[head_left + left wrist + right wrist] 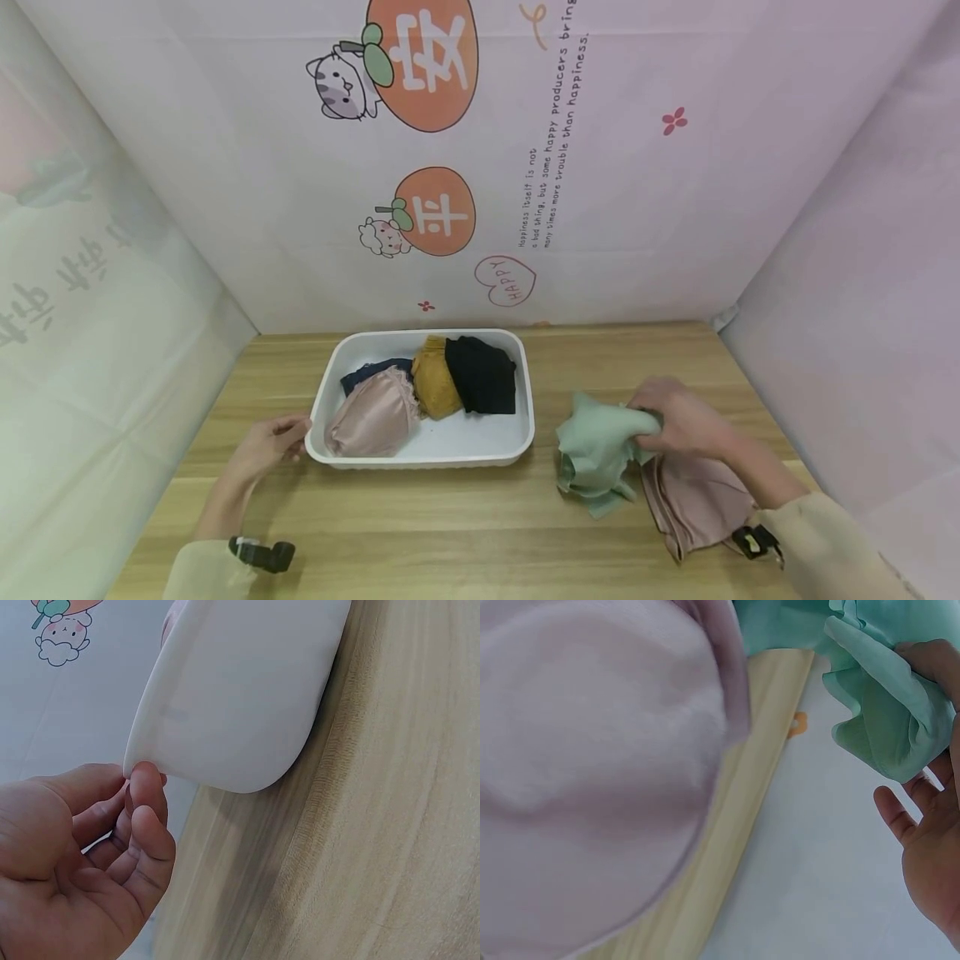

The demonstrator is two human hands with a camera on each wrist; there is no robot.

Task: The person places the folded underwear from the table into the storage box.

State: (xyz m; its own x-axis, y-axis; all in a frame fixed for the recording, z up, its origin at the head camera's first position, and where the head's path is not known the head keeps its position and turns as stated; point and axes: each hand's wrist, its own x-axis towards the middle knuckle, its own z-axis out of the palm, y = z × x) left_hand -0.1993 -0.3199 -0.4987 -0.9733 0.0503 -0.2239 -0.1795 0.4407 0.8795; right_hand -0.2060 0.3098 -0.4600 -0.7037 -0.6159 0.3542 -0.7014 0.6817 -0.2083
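A white plastic bin (450,450) stands on the wooden table, and my left hand (266,446) pinches its left rim between thumb and fingers. The left wrist view shows that grip on the bin's corner (232,712). To the right of the bin, my right hand (686,421) holds a mint green cloth (600,450) by one end, the rest hanging down crumpled. In the right wrist view the green cloth (892,712) is caught between thumb and fingers. Beneath that hand lies a folded dusty pink cloth (697,504).
Inside the bin are a shiny pink cloth (378,417), a navy cloth (367,375), a mustard cloth (435,379) and a black cloth (483,375). Printed white sheets (615,192) enclose the wooden table (420,533) at the back and both sides.
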